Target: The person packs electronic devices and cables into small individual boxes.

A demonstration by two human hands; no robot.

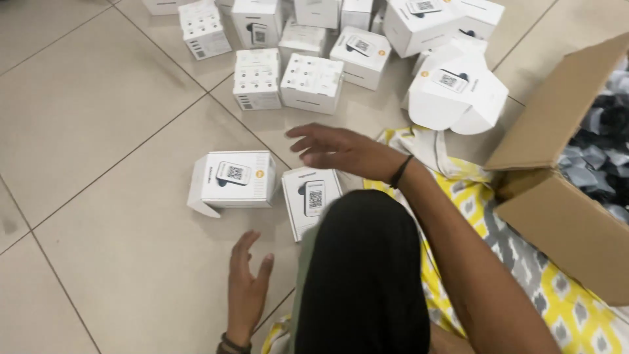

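- Beige floor tiles (98,111) with dark grout lines serve as the work surface; I sit on them over a yellow, grey and white patterned cloth (557,295).
- Right hand (341,149): empty, fingers spread apart, hovering just above and between the two nearest boxes, touching neither.
- Left hand (247,288): empty, open with palm turned inward, near the floor, just below the open-flapped box.
- Open-flapped box (236,178): small white carton lying on the tile, one end flap hanging loose at its left.
- Closed box (311,200): white carton just beside the first, at the edge of my dark-clad knee (363,275).
- Handling, as I judge it: light, stiff card, smooth but not slippery; thin walls would dent under a hard pinch. Best taken across two opposite side faces, clear of the loose flap.
- Box stock (288,78): many more white cartons grouped on the tiles farther off, some upright, some tilted.
- Brown cardboard carton (563,216): large, open, at my right, holding dark and grey wrapped items.
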